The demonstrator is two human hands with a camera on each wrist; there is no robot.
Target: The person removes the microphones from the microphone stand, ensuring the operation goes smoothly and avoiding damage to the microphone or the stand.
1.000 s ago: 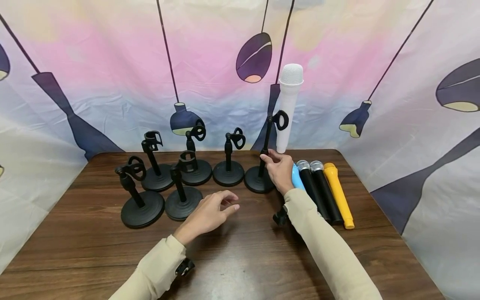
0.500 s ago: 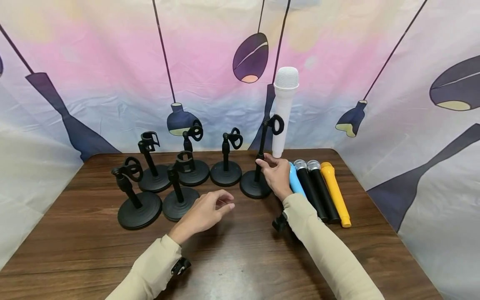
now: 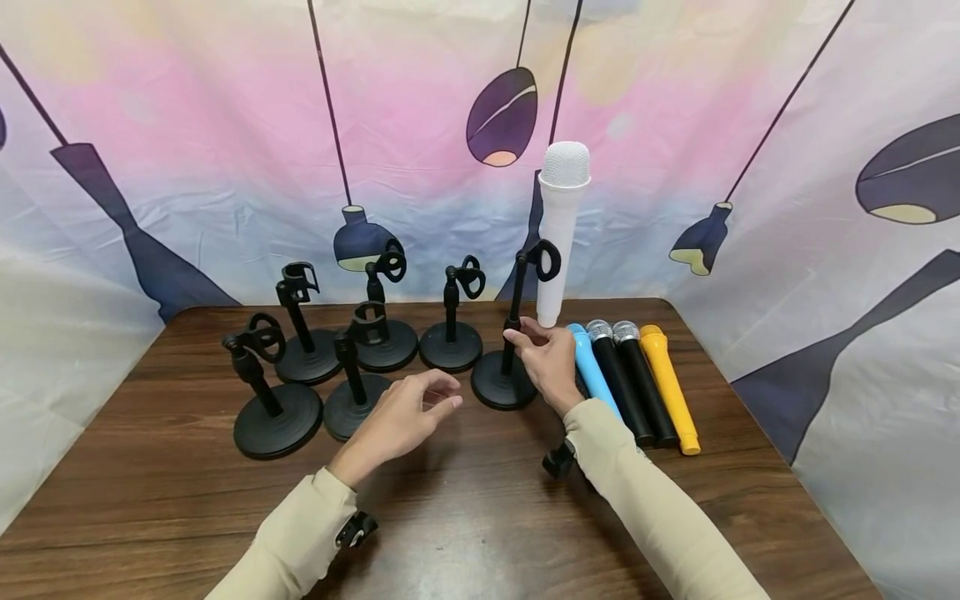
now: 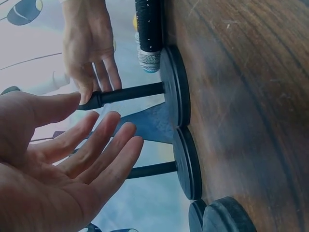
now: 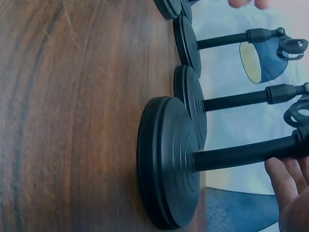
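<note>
My right hand [image 3: 549, 363] pinches the collar on the pole of a black microphone stand [image 3: 504, 380], thumb and fingers on opposite sides. A white microphone [image 3: 562, 208] rises upright, slightly tilted, at this stand's clip, its mesh head on top. The stand's round base [image 5: 169, 164] shows against the wooden table in the right wrist view. My left hand [image 3: 401, 417] hovers over the table with loosely bent fingers and holds nothing. Right behind it stands a short black stand [image 3: 352, 406] with a ring clip. In the left wrist view the left palm [image 4: 63, 188] faces the held stand.
Several more black stands, such as one at the front left [image 3: 276, 421] and one at the back [image 3: 451, 344], crowd the table's left. To the right lie a blue microphone [image 3: 597, 375], two black microphones [image 3: 622, 387] and a yellow microphone [image 3: 671, 392]. A patterned cloth [image 3: 262, 167] hangs behind.
My right hand has drawn the stand with the white microphone a little toward me and left, away from the stand beside it. More of the blue microphone shows. The left hand has shifted slightly left.
</note>
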